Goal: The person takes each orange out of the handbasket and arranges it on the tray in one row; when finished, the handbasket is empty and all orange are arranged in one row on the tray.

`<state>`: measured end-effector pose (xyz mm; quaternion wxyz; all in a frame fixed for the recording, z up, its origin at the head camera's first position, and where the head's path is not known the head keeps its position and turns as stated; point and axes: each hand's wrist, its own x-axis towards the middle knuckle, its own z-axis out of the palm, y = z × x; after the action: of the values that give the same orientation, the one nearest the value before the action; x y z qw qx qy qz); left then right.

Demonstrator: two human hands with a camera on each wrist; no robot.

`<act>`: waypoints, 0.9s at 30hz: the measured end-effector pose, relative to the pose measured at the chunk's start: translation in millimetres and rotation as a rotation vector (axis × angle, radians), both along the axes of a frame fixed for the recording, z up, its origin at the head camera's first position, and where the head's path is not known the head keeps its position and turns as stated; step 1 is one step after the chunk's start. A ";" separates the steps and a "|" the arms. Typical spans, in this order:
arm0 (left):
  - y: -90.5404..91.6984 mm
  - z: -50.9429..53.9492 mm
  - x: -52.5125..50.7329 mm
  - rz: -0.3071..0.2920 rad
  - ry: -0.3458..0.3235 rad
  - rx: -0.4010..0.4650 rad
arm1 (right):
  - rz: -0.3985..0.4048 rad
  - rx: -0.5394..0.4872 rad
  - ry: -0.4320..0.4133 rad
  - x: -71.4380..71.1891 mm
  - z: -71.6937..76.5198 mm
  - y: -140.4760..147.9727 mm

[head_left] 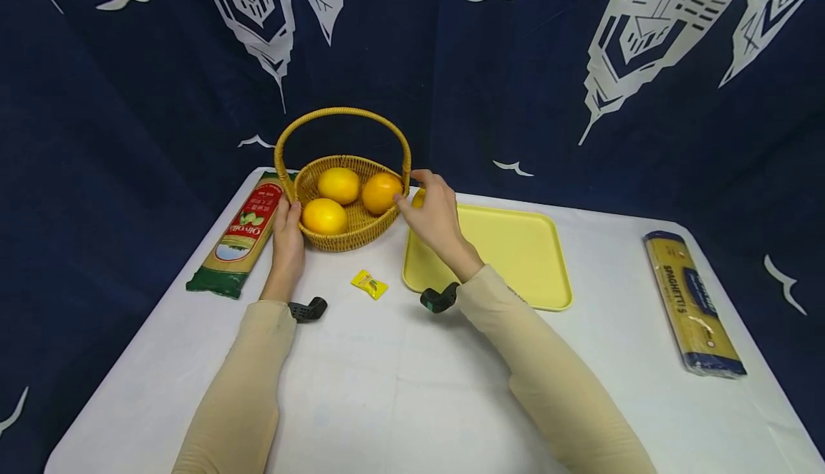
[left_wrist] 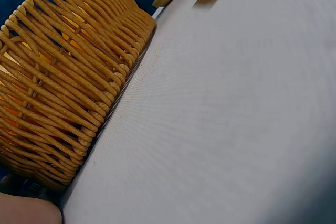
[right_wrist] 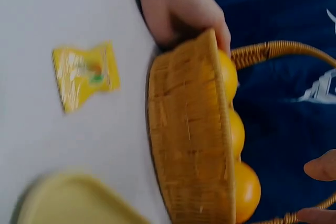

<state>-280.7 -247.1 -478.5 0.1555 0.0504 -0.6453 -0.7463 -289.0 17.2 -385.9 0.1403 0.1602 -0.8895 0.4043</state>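
Observation:
A wicker basket (head_left: pixel 341 240) with a tall arched handle stands at the back left of the table. Inside it lie two yellow fruits, one at the back (head_left: pixel 339 185) and one in front (head_left: pixel 325 217), plus an orange (head_left: pixel 382 192). My left hand (head_left: pixel 287 245) holds the basket's left side near the handle's foot, thumb at the rim. On the opposite side, my right hand (head_left: pixel 438 220) is at the handle's right foot, thumb and fingers spread apart. Behind it, a yellow-orange fruit (head_left: pixel 418 198) is partly hidden at the corner of the yellow tray (head_left: pixel 515 245).
A small yellow wrapped candy (head_left: pixel 369 284) lies in front of the basket. Left of the basket is a red and green pasta packet (head_left: pixel 245 234), partly under or behind it. A spaghetti packet (head_left: pixel 692 302) lies near the right table edge. Dark blue cloth hangs behind.

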 end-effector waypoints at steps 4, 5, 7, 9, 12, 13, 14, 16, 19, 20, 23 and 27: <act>-0.4 0.2 -0.4 -0.005 -0.007 -0.017 | 0.091 -0.041 -0.015 3.1 1.8 -16.8; -0.8 0.1 -0.5 -0.005 -0.009 -0.025 | 0.113 -0.045 -0.028 3.0 1.6 -21.3; -1.5 -0.3 -0.7 -0.006 -0.010 -0.040 | 0.153 -0.045 -0.056 1.8 1.0 -30.5; -2.2 -0.8 -0.9 -0.004 -0.013 -0.048 | 0.187 -0.023 -0.079 0.6 0.4 -39.7; -2.4 -1.5 -1.4 -0.003 -0.015 -0.038 | 0.223 0.021 -0.110 -2.3 -2.3 -52.3; -2.2 -1.6 -1.4 -0.004 -0.019 -0.036 | 0.232 0.035 -0.123 -2.9 -3.2 -56.1; -1.9 -1.6 -1.4 -0.004 -0.023 -0.033 | 0.237 0.054 -0.131 -3.5 -3.8 -59.7; -1.2 -1.6 -1.3 -0.005 -0.024 -0.026 | 0.242 0.085 -0.151 -5.2 -5.4 -66.3; 0.1 -1.4 -0.5 -0.007 -0.023 -0.035 | 0.241 0.114 -0.185 -6.9 -5.8 -74.5; 0.3 -1.5 -0.3 -0.007 -0.022 -0.037 | 0.242 0.117 -0.197 -7.5 -5.7 -76.9; 0.7 -1.5 0.0 -0.009 -0.022 -0.046 | 0.246 0.129 -0.233 -10.2 -6.6 -83.3; -0.2 -2.0 -1.1 -0.011 -0.012 -0.036 | 0.265 0.161 -0.250 -14.2 -8.5 -93.2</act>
<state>-281.8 -247.3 -480.5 0.1483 0.0483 -0.6597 -0.7351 -303.1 -76.0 -394.4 -0.0389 0.2354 -0.9006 0.3634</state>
